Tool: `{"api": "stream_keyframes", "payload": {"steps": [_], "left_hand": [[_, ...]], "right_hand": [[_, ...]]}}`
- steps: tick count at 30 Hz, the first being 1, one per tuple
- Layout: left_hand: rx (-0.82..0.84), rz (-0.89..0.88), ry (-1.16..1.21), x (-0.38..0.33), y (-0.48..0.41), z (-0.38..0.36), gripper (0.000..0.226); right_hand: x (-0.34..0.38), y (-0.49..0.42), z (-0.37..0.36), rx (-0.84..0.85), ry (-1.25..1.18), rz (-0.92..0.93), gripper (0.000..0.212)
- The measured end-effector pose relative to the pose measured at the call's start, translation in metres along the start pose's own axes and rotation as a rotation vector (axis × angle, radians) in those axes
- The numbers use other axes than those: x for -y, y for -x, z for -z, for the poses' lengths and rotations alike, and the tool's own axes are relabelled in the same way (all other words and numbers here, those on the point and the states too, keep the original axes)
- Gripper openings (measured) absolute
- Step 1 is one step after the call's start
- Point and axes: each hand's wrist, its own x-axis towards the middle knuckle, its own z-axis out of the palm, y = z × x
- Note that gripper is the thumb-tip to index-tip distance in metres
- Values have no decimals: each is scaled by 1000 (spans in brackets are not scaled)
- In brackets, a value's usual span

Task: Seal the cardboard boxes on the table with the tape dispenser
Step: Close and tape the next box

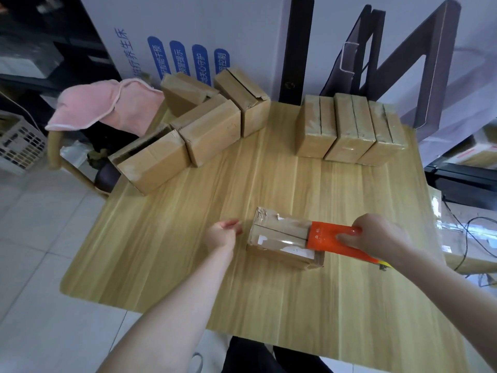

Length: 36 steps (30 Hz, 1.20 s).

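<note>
My right hand (pixel 376 235) is clamped on the tape dispenser (pixel 329 238), thumb on the near side and fingers (pixel 352 230) curled over the far edge. It is a flat, wide orange tool with a small pale mark printed on top and a yellow bit poking out under my wrist. Its front edge lies on the top of the box (pixel 279 238) just ahead of my fingertips.

The box is plain brown cardboard, lying lengthwise between my two hands on the wooden table (pixel 188 265). Its two top flaps meet in a dark seam running toward my left hand (pixel 223 234). A glossy clear strip covers that seam from the dispenser's edge to the box's left end. The corner farthest from my right hand is scuffed, with torn pale scraps. A white label shows on the side facing me.

My left hand holds nothing, its fingers (pixel 233 224) loosely bent and slightly apart, just beside the box's left end and not touching it.

Well beyond my left fingers sits a cluster of boxes (pixel 209 135) with flaps ajar. Well beyond my right fingers stand three boxes in a row (pixel 349 130), touching, their seams shiny with tape.
</note>
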Motion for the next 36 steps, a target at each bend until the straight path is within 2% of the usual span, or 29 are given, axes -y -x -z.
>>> {"api": "stream_keyframes", "payload": {"steps": [6,9,11,12,14,16,18,21,22,24,26,27,29,32,36], "left_hand": [[-31,-68,-83,20,10,-22,11],[-47,-71,-314,15,6,-18,43],[-54,-110,-312,5,6,-13,57],[-44,-156,-278,0,8,-12,56],[48,-216,-234,-5,20,-18,43],[212,-237,-229,-3,34,-29,33],[302,-299,-258,0,41,-35,36],[303,-344,-438,-4,38,-33,47],[248,-419,-554,-6,37,-33,50],[153,-732,-767,-14,38,-40,49],[223,-992,-906,-25,45,-61,45],[274,-1055,-979,-28,48,-73,44],[333,-1086,-1129,-26,51,-92,43],[274,-1124,-1329,-13,49,-97,42],[220,-1140,-1361,-14,48,-96,42]], "right_hand": [[-1,2,-4,-29,-20,-6,39],[-2,3,-4,-26,-32,-7,38],[-1,4,-4,-25,-37,-7,37],[-1,4,-4,-23,-39,-7,37],[-2,5,-4,-14,-54,-9,36],[-2,6,-4,2,-88,-18,35],[-2,8,-7,8,-114,-26,35],[-3,8,-10,-2,-135,-37,37],[-4,9,-11,-4,-142,-33,38],[-6,9,-13,-8,-154,-21,39],[-8,10,-15,-10,-175,-14,39],[-9,10,-16,-9,-187,-9,39],[-12,9,-18,0,-207,3,39],[-20,6,-23,24,-250,34,39],[-36,-2,-30,59,-315,118,37]]}}
